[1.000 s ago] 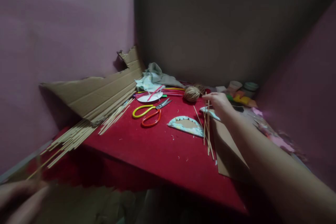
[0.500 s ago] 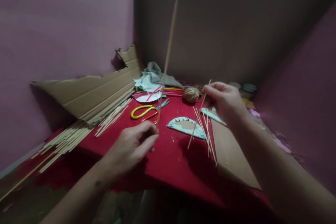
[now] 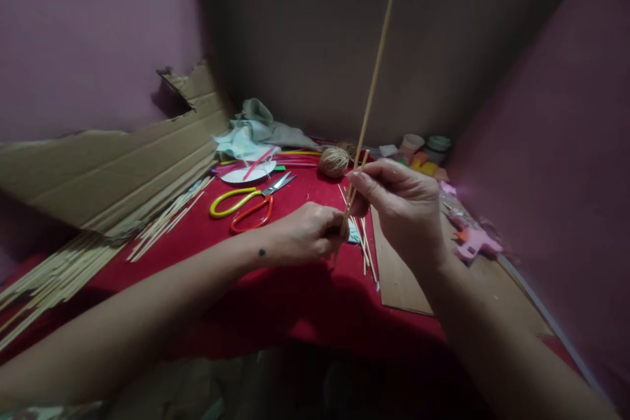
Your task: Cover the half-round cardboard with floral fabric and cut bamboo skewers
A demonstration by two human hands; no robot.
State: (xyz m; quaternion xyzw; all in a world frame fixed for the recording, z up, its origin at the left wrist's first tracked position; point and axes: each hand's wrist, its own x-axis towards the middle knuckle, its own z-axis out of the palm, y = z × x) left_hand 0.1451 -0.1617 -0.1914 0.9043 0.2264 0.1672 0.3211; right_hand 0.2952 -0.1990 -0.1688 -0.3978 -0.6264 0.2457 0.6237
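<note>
My left hand (image 3: 310, 233) is closed around the lower part of a long bamboo stick (image 3: 377, 69), which points up and slightly right. Beside it, my right hand (image 3: 394, 200) pinches a shorter bamboo stick (image 3: 365, 156) against the long one, so the two run nearly side by side. Their lower ends are partly hidden by my fingers. Beneath the hands, several loose sticks (image 3: 367, 252) lie on the red cloth (image 3: 285, 302). A patterned fabric piece (image 3: 353, 233) shows only in part behind my left hand.
Scissors (image 3: 266, 193) with yellow and red handles lie left of my hands. Behind are a twine ball (image 3: 335, 162), a white disc (image 3: 236, 174) and crumpled fabric (image 3: 256, 125). Cardboard (image 3: 113, 170) leans at left above bundled sticks (image 3: 63, 275). A pink glue gun (image 3: 477, 241) lies right.
My left hand has moved right with the long stick, and my right hand has brought the shorter stick against it. The view has turned a little to the right.
</note>
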